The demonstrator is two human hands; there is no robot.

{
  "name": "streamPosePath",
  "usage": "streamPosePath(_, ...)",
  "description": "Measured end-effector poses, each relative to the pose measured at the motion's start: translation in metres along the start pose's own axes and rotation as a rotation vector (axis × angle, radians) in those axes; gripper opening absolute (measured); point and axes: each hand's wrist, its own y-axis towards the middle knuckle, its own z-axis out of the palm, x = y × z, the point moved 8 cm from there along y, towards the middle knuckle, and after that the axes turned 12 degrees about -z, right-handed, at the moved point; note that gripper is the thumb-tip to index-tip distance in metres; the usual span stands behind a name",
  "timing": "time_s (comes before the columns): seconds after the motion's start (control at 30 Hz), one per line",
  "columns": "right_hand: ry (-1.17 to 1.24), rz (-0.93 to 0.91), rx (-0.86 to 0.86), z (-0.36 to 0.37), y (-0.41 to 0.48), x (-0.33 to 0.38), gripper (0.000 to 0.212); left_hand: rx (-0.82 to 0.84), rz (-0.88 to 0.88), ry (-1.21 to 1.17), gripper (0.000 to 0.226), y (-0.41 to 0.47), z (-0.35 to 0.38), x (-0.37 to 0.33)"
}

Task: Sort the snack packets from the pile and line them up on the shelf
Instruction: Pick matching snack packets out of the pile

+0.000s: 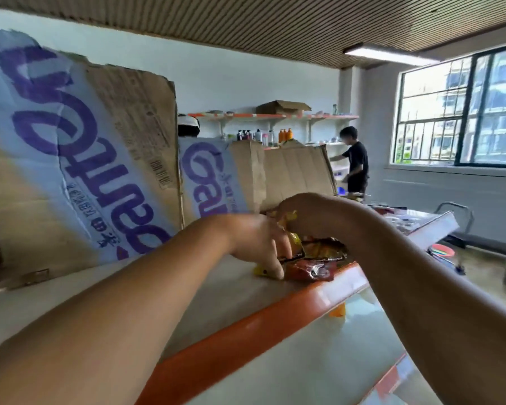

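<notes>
A small pile of snack packets lies on the shelf (216,290) near its orange front edge. A red packet (310,270) lies flat at the front, with orange-brown packets (327,249) behind it. My left hand (257,244) reaches over the pile, fingers pointing down and pinching a yellow packet (294,242); another bit of yellow (260,271) shows under the fingertips. My right hand (307,213) hovers above the pile with its fingers curled around the top of a yellow packet (288,216). Both hands are blurred by motion.
Flattened cardboard sheets with purple print (79,159) stand along the back of the shelf. A lower shelf level (319,361) lies below the orange edge. A person (355,162) stands at far wall shelves with bottles (275,135). Window at right.
</notes>
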Motion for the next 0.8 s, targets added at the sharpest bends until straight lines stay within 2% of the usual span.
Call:
streamPosePath(0.13, 0.020, -0.091, 0.270, 0.021, 0.028, -0.008, 0.048, -0.098, 0.014, -0.014, 0.052, 0.002, 0.009, -0.005)
streamPosePath(0.2, 0.023, -0.121, 0.361, 0.031, 0.039, -0.005, 0.049, -0.161, 0.021, -0.011, 0.052, 0.000, 0.013, -0.005)
streamPosePath(0.33, 0.022, -0.171, 0.373, 0.032, 0.053, -0.002, 0.039, -0.305, 0.069, 0.027, 0.034, -0.004, 0.009, -0.008)
streamPosePath(0.43, 0.065, -0.124, 0.371, 0.034, 0.063, -0.006, 0.017, -0.442, 0.126, 0.039, 0.017, -0.006, -0.007, -0.008)
streamPosePath(0.47, 0.071, -0.106, 0.384, 0.036, 0.066, -0.008, 0.016, -0.495, 0.152, 0.043, 0.015, -0.008, -0.013, -0.007)
streamPosePath(0.53, 0.093, -0.126, 0.441, 0.037, 0.069, -0.009, 0.026, -0.548, 0.169, 0.016, 0.014, -0.013, -0.022, -0.003)
streamPosePath(0.6, 0.103, -0.195, 0.460, 0.036, 0.072, -0.005, 0.035, -0.501, 0.088, -0.088, 0.014, -0.015, -0.028, 0.009)
streamPosePath(0.67, 0.085, -0.282, 0.429, 0.038, 0.073, -0.001, 0.037, -0.383, -0.060, -0.224, 0.018, -0.012, -0.028, 0.028)
streamPosePath(0.8, 0.044, -0.399, 0.297, 0.040, 0.074, 0.004, 0.020, -0.163, -0.311, -0.225, 0.022, -0.006, -0.021, 0.070)
